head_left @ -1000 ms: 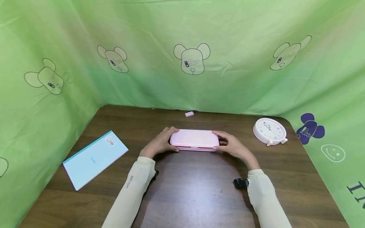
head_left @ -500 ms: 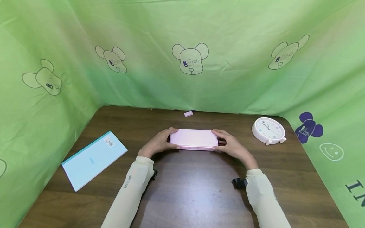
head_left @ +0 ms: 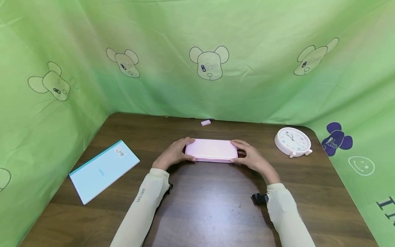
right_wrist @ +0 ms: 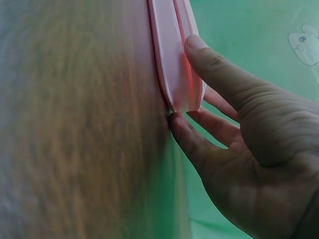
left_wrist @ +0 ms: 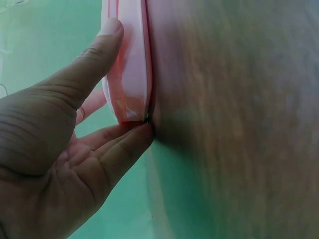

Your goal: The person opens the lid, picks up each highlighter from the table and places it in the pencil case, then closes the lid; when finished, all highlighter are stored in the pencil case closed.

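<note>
A pink pencil case (head_left: 211, 149) lies lengthwise across the middle of the table, its lid down. My left hand (head_left: 176, 153) grips its left end, thumb on the near side and fingers round the end and far side. At the opposite end my right hand (head_left: 251, 157) holds it in the same way. The left wrist view shows the thumb against the case's side (left_wrist: 133, 64) and fingertips at its lower corner. In the right wrist view a thumb presses the pink case (right_wrist: 172, 55) near the lid seam, with fingertips at the bottom corner.
Behind the case lies a small pink eraser-like block (head_left: 205, 122). A white round clock (head_left: 292, 141) is at the back right. On the left rests a light blue notebook (head_left: 104, 171). A green printed curtain (head_left: 160, 89) surrounds the dark wooden table (head_left: 213, 206).
The pencil case's lid has come down, and the gap seen along its front edge has closed. Both hands stay at its ends. The head view has shifted slightly.
</note>
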`<act>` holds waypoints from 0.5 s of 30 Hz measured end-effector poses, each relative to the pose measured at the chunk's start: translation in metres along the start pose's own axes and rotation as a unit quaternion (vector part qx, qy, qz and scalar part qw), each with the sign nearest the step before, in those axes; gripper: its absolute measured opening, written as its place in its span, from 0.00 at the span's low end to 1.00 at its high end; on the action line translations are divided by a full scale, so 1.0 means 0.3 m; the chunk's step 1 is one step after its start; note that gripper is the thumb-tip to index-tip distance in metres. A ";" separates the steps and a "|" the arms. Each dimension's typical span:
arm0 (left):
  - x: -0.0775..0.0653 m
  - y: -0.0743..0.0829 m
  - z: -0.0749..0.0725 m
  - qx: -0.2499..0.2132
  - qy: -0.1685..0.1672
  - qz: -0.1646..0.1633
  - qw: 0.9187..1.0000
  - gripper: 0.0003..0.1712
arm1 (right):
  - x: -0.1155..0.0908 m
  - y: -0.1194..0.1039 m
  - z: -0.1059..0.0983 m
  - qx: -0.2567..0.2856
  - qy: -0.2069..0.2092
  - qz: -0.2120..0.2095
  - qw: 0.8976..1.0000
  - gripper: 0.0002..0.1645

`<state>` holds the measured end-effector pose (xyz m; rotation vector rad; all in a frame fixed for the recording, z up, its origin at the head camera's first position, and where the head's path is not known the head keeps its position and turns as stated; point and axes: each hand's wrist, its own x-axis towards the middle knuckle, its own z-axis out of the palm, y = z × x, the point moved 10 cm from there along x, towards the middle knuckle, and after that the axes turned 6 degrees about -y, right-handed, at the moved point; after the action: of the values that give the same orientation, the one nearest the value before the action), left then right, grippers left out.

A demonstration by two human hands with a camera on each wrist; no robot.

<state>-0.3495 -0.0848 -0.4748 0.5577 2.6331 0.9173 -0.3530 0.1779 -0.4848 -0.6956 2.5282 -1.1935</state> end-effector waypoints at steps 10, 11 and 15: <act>0.010 -0.019 0.012 -0.001 -0.010 -0.008 1.000 0.46 | 0.006 -0.006 0.005 -0.055 -0.006 0.009 0.998 0.47; 0.009 -0.019 0.012 -0.005 -0.011 -0.004 1.000 0.46 | 0.008 -0.007 0.006 -0.062 -0.009 0.008 0.998 0.47; 0.013 -0.040 0.016 -0.019 -0.017 0.019 1.000 0.49 | 0.010 -0.021 -0.007 -0.093 0.001 0.007 0.996 0.44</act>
<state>-0.3541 -0.0892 -0.4867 0.6089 2.5780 0.9594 -0.3545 0.1741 -0.4786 -0.7182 2.6645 -0.9633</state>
